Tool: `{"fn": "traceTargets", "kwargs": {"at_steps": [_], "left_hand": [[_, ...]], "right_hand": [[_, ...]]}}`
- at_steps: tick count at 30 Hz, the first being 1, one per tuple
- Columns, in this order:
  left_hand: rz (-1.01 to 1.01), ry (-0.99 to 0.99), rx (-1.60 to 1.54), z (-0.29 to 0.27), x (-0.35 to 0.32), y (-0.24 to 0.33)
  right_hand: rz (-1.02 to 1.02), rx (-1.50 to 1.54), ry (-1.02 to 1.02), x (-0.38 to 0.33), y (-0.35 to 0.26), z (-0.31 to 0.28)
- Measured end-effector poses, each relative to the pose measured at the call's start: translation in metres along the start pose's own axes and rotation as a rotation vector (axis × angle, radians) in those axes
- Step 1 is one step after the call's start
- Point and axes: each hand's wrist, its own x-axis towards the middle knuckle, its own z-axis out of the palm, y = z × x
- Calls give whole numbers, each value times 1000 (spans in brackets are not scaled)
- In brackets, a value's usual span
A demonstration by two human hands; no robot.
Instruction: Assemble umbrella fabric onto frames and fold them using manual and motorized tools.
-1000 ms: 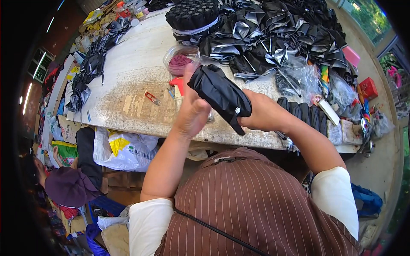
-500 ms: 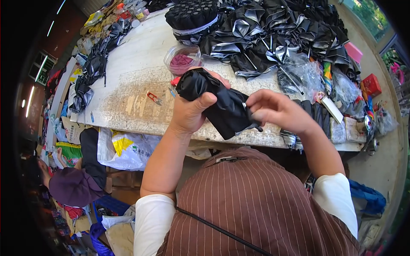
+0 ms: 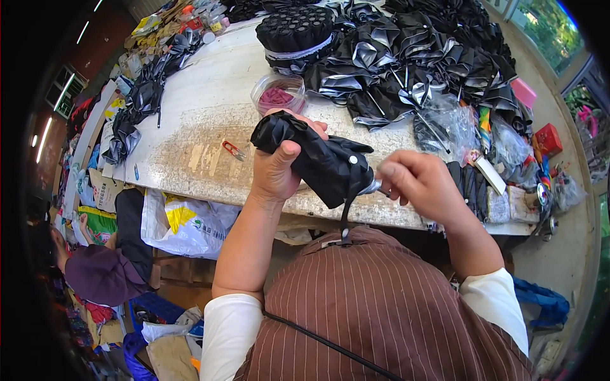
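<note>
Black fabric, rolled into a compact umbrella point(image 3: 318, 166), is held over the near edge of the table point(image 3: 190, 168), lying from far left to near right. The left hand point(image 3: 277, 168) is clamped around its left part, thumb on the near side. The right hand point(image 3: 422, 184) is at the silver end point(image 3: 371, 187), thumb and fingers bent close together; whether they pinch it, I cannot tell.

In my judgement, good work here wants firm, even left-hand pressure so the folds do not slacken, a light right-hand touch at the end, and the loose strap point(image 3: 346, 213) flat, untwisted and clear of the pleats.

Hard to verify: most left-hand fingers are behind the roll, its underside is hidden, and whether the white stud point(image 3: 353, 160) is fastened is unclear.
</note>
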Motion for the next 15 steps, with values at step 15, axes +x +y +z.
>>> {"fn": "traceTargets", "kwargs": {"at_steps": [15], "left_hand": [[-257, 382, -511, 32, -13, -23]], "right_hand": [[257, 377, -87, 53, 122, 56]]}}
